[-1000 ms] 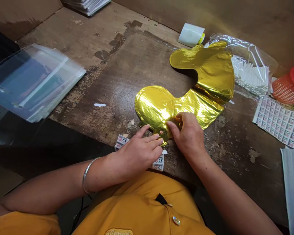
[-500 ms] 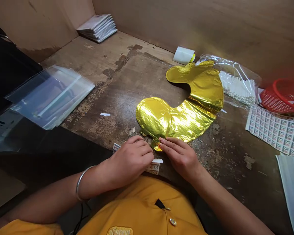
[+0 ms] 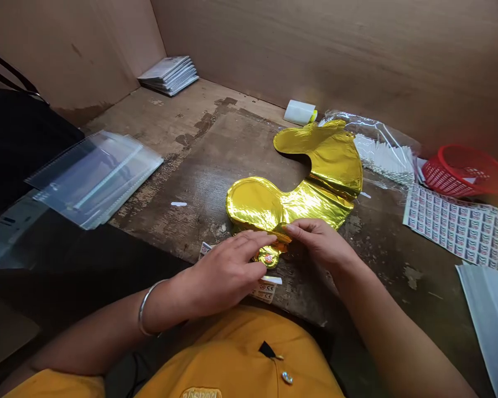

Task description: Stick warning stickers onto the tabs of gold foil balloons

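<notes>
A flat gold foil balloon (image 3: 255, 200), curved with a rounded near end, lies creased on the worn table. At its near edge my right hand (image 3: 326, 243) pinches a turned-up fold of foil between thumb and fingers. My left hand (image 3: 234, 271) has its fingers laid over the same edge, gripping the foil with the thumb lower down. Between the hands a small foil tab (image 3: 269, 258) bearing a reddish mark sticks out toward me. Small printed labels with CE marks (image 3: 264, 292) lie partly under my left hand.
Clear plastic sleeves (image 3: 95, 177) are stacked at left, and a pile of flat packets (image 3: 170, 74) sits in the back corner. On the right are a clear bag of white strips (image 3: 384, 155), a red basket (image 3: 452, 174), sticker sheets (image 3: 452, 224) and pale sheets (image 3: 487, 315).
My right hand has shifted up and right from the tab and now lifts a fold of foil. My left fingers have stretched forward over the balloon's edge. The view has tilted slightly.
</notes>
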{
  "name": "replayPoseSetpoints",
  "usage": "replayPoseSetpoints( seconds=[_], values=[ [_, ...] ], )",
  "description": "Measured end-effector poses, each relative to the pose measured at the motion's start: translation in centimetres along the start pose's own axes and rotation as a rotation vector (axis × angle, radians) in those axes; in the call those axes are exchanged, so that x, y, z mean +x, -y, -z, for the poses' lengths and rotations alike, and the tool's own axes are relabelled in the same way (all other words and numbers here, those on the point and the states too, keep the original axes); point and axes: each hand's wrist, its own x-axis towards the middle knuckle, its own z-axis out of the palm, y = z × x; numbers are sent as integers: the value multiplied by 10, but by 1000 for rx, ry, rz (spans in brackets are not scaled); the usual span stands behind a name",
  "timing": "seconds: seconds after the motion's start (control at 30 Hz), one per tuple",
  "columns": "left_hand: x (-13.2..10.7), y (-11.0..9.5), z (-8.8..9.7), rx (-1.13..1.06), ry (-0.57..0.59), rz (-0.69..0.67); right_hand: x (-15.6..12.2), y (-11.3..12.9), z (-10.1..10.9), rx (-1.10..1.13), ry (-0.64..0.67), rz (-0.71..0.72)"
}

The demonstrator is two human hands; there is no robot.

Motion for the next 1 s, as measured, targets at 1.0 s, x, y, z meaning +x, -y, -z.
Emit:
replayPoseSetpoints(
  seconds=[1.0],
  values=[
    [14,21,-31,-149,147,10,-8,2,18,-646,-181,551]
  ],
)
